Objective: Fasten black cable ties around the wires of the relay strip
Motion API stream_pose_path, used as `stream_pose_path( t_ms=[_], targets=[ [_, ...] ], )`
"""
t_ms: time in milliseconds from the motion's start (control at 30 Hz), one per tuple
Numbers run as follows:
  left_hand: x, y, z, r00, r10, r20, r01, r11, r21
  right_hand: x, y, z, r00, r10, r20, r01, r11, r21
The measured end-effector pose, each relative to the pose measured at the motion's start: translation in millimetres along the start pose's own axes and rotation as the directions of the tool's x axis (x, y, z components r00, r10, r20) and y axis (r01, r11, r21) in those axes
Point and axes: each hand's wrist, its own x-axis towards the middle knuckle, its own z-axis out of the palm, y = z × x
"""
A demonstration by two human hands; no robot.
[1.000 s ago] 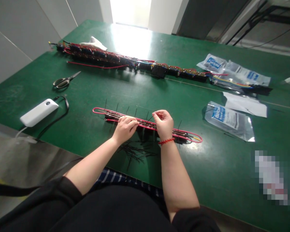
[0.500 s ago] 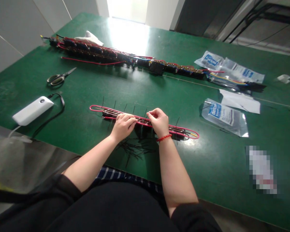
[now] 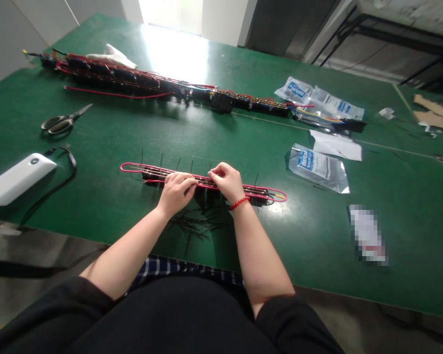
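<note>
A long, narrow bundle of red and black wires (image 3: pixel 158 171), looped at both ends, lies crosswise on the green table. Thin black cable ties (image 3: pixel 161 160) stick up along it. My left hand (image 3: pixel 177 193) is closed over the bundle's middle, thumb and fingers pressed on the wires. Just right of it, my right hand (image 3: pixel 229 182) pinches a thin black strip at the bundle, which looks like a cable tie (image 3: pixel 210 167). Its lower part is hidden by the fingers. A loose pile of black ties (image 3: pixel 196 223) lies nearer my body, below the bundle.
Across the back stretches a much longer wire harness (image 3: pixel 133 78) with a white cloth behind it. Scissors (image 3: pixel 62 124) and a white device with a cord (image 3: pixel 20 178) are on the left. Plastic bags (image 3: pixel 319 169) and white paper (image 3: pixel 335 146) lie right.
The view has shifted, so everything on the table sits further left. My right hand's fingers have come slightly lower onto the bundle; my left hand stays in place on it.
</note>
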Motion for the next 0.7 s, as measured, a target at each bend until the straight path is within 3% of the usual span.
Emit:
stream_pose_path(
  t_ms=[333, 500, 700],
  targets=[
    [-2.8, -3.8, 2.7, 0.999, 0.043, -0.011, -0.043, 0.999, 0.025, 2.4, 6.3, 2.8, 0.999, 0.026, 0.027, -0.028, 0.998, 0.053],
    [-9.7, 0.2, -1.2, 0.993, 0.095, -0.068, -0.084, 0.985, 0.151, 2.3, 5.4, 3.0, 0.999, 0.029, 0.026, -0.031, 0.994, 0.108],
    [-11.7, 9.1, 1.0, 0.95, 0.264, 0.169, -0.289, 0.946, 0.146, 3.1, 4.8, 2.8, 1.0, 0.029, 0.011, -0.03, 0.995, 0.097]
  ],
)
